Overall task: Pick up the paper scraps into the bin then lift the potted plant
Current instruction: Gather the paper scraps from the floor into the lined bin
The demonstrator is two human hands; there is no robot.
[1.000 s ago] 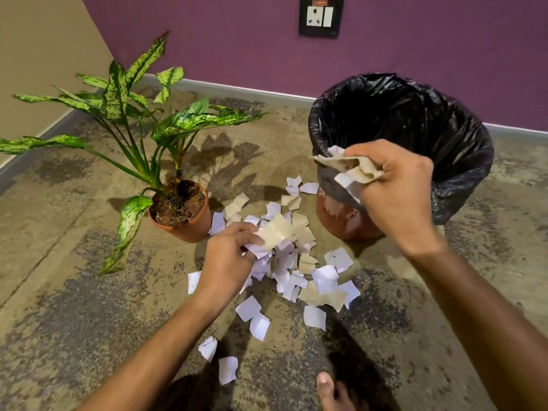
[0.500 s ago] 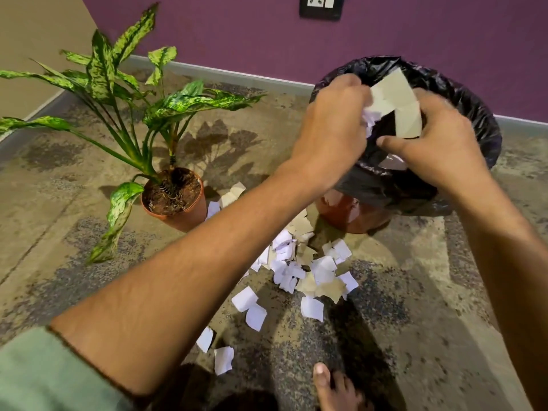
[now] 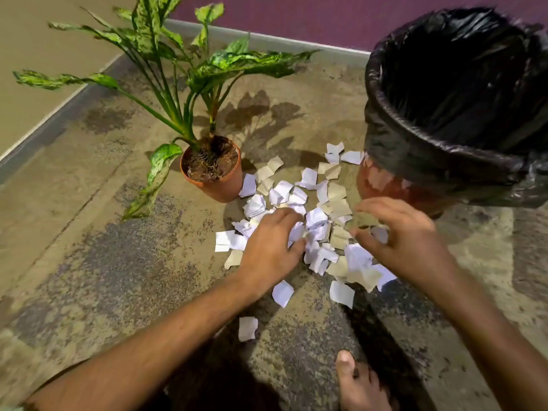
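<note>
Reaching down, your left hand lies on the pile of paper scraps on the floor, fingers curled into the pieces; your right hand pinches a beige scrap between thumb and curled fingers. The bin with its black liner stands just beside the pile at the right; the potted plant stands at the left edge of the pile, some scraps near its pot.

Mottled concrete floor, purple wall w/ grey skirting.

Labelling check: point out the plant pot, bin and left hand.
plant pot (image 3: 221, 189): head view, orange front wall.
bin (image 3: 385, 114): head view, liner over left rim.
left hand (image 3: 268, 247): head view, back of hand.
</note>
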